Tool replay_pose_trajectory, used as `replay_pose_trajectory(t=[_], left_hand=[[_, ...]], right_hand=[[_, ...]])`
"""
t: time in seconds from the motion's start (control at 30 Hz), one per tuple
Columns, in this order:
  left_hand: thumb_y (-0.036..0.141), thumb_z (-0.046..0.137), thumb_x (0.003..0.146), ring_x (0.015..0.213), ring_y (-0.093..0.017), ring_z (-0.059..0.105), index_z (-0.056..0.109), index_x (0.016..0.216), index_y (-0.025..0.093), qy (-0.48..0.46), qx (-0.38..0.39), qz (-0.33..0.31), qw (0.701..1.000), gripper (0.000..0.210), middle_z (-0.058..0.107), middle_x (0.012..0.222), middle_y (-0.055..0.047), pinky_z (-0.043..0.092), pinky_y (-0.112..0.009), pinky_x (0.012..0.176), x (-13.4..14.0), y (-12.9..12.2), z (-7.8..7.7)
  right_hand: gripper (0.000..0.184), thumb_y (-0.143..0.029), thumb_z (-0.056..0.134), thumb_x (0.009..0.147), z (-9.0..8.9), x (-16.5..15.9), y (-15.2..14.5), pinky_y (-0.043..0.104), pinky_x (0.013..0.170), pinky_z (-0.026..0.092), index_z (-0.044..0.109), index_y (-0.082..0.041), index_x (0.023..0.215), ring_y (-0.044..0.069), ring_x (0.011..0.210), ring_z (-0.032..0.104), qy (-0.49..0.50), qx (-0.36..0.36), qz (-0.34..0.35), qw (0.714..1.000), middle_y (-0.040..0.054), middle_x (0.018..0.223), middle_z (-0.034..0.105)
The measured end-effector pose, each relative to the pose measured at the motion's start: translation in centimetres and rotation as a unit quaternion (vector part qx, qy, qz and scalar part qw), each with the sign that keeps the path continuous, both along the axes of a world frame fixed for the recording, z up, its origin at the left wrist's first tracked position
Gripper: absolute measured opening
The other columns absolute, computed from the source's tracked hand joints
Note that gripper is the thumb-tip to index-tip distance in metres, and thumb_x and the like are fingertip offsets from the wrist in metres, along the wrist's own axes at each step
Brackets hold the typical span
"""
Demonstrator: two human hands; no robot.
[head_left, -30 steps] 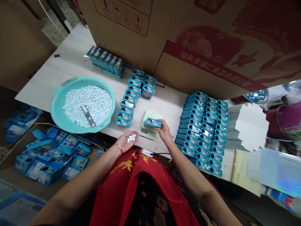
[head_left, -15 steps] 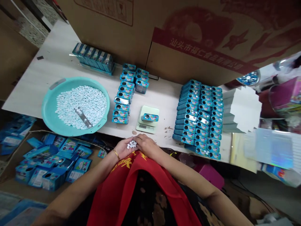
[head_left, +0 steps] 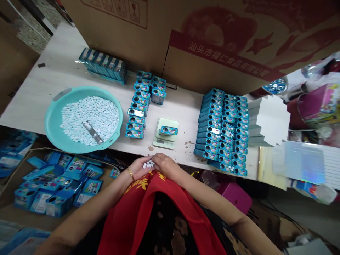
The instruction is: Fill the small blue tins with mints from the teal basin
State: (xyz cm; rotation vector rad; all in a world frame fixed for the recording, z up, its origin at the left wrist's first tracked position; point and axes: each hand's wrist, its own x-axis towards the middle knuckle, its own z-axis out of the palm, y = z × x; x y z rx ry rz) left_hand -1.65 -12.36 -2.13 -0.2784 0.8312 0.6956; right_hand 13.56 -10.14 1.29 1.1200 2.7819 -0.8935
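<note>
Cupped palm up at the table's front edge, my left hand [head_left: 137, 168] holds a small heap of white candies [head_left: 148, 164]. My right hand [head_left: 164, 165] touches the heap from the right, its fingers bent together over the candies; whether a candy sits between the fingertips is hidden. Just beyond both hands, a blue candy box [head_left: 169, 130] with a round hole lies on a pale green scale [head_left: 166, 142]. Left of the hands stands a turquoise basin [head_left: 50, 124] of white candies, with a metal scoop [head_left: 92, 132] resting on them.
Rows of blue boxes stand upright left of the scale [head_left: 136, 119] and, in a larger block, to its right [head_left: 223, 132]. A wrapped pack [head_left: 103, 65] sits behind the basin. A big carton [head_left: 127, 39] walls the back. An open carton [head_left: 16, 170] of blue boxes is below left.
The whole view has shifted slightly. My right fingers have moved a little over the candies in my left palm. The box on the scale stays put.
</note>
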Motion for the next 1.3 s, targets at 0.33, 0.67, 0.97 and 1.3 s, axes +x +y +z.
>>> replay_pose_trajectory(t=[0.33,0.67,0.97,1.3], left_hand=[[0.008,0.048,0.077,0.072,-0.015,0.060,0.060,0.077,0.005,-0.002,0.004,-0.003,1.000,0.012,0.063,0.073,-0.009,0.050,-0.031,0.072,0.3,0.2,-0.2],[0.012,0.051,0.077,0.069,-0.017,0.063,0.059,0.082,0.005,0.049,-0.040,-0.007,0.998,0.012,0.064,0.075,-0.012,0.051,-0.024,0.061,0.7,1.0,-0.4],[0.019,0.053,0.077,0.056,-0.012,0.060,0.058,0.079,0.008,0.078,-0.060,0.033,0.995,0.012,0.063,0.069,-0.008,0.045,-0.015,0.042,-0.1,0.3,-0.5],[0.017,0.052,0.078,0.056,-0.010,0.060,0.060,0.079,0.009,0.119,-0.076,0.087,0.986,0.011,0.063,0.070,-0.008,0.046,-0.015,0.045,-0.9,0.2,0.3]], right_hand=[[0.011,-0.015,0.047,0.080,-0.4,0.4,-0.1,0.025,0.074,0.042,0.055,-0.014,0.089,0.015,0.082,0.051,0.036,-0.011,-0.024,0.999,0.0062,0.085,0.057],[0.028,-0.025,0.048,0.080,0.0,3.8,3.7,0.036,0.088,0.039,0.052,-0.020,0.107,0.019,0.102,0.046,0.202,0.104,-0.245,0.942,0.0088,0.105,0.053],[0.033,-0.021,0.048,0.078,-2.9,5.3,13.5,0.036,0.083,0.041,0.050,-0.018,0.110,0.021,0.093,0.047,0.124,0.099,-0.223,0.962,0.0086,0.101,0.054],[0.033,-0.009,0.038,0.078,-4.9,-1.1,23.1,0.034,0.090,0.036,0.055,-0.015,0.105,0.019,0.107,0.042,0.131,0.141,-0.304,0.933,0.0103,0.119,0.046]])
